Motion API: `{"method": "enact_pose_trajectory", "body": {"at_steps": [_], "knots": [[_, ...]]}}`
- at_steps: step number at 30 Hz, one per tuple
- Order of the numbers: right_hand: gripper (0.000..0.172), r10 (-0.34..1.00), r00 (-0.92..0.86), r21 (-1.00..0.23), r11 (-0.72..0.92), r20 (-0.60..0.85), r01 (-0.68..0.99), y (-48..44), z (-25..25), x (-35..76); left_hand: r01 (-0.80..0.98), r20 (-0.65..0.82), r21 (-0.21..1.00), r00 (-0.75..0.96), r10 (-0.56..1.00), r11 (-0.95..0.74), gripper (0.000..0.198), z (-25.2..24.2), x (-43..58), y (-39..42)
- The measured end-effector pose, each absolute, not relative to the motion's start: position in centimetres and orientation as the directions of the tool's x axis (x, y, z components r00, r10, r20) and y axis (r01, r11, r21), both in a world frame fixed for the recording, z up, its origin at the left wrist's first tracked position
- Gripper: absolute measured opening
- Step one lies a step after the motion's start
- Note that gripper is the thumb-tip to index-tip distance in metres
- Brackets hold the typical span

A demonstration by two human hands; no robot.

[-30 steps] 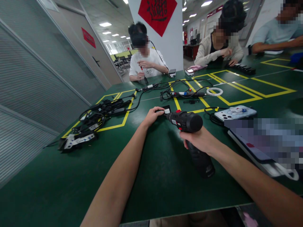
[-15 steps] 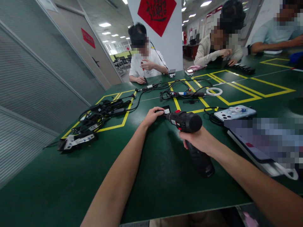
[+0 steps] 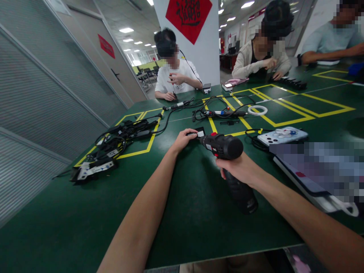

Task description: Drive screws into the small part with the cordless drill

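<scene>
Right-hand grip (image 3: 237,167) is closed around the handle of one cordless drill (image 3: 227,146). The chuck end points at one small black part (image 3: 201,129), which lies on the green desk (image 3: 184,227) ahead of the person. Left-hand grip (image 3: 183,140) has its fingertips at the near-left side of that part, just beside one white piece (image 3: 200,134); whether the fingers pinch or only press cannot be told. Contact between bit and part is hidden.

Possible faults:
1. Bit slip. Probable cause: one-handed drill support, off-axis alignment. Likely result: the left fingertips, near the chuck, are struck.
2. Part rotation. Probable cause: too light a left-hand hold against drill torque.
3. Part damage. Probable cause: excess trigger or push force.

Item count: drill, one; black part, one; white piece, one; phone (image 3: 283,135), one; white ring (image 3: 257,113), one; small devices (image 3: 226,87) toward the far edge, two; seated co-workers (image 3: 179,81), three; red signs (image 3: 196,22), two. Cables in the cable bundle (image 3: 142,133) overlap and cannot be counted.
</scene>
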State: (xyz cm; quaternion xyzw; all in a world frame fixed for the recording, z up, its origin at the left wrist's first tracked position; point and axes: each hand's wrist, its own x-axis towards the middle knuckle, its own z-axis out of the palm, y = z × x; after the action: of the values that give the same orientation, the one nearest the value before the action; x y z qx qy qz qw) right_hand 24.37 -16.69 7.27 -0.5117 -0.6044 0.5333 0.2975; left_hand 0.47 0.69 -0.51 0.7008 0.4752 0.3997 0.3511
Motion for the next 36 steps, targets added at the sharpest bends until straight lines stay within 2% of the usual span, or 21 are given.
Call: {"method": "enact_pose_trajectory", "body": {"at_steps": [21, 33, 36], "knots": [[0.009, 0.930, -0.325, -0.959, -0.082, -0.171, 0.270, -16.51, 6.65, 24.47, 0.391, 0.220, 0.873, 0.221, 0.950, -0.293, 0.032, -0.41, 0.58, 0.55], [0.014, 0.937, -0.313, -0.936, -0.039, -0.156, 0.350, -17.07, 7.44, 24.07, 0.514, 0.280, 0.785, 0.204, 0.938, -0.346, 0.028, -0.45, 0.71, 0.50], [0.020, 0.945, -0.290, -0.921, -0.026, -0.149, 0.390, -17.38, 7.43, 23.98, 0.535, 0.287, 0.768, 0.202, 0.936, -0.351, 0.028, -0.40, 0.78, 0.42]]}}
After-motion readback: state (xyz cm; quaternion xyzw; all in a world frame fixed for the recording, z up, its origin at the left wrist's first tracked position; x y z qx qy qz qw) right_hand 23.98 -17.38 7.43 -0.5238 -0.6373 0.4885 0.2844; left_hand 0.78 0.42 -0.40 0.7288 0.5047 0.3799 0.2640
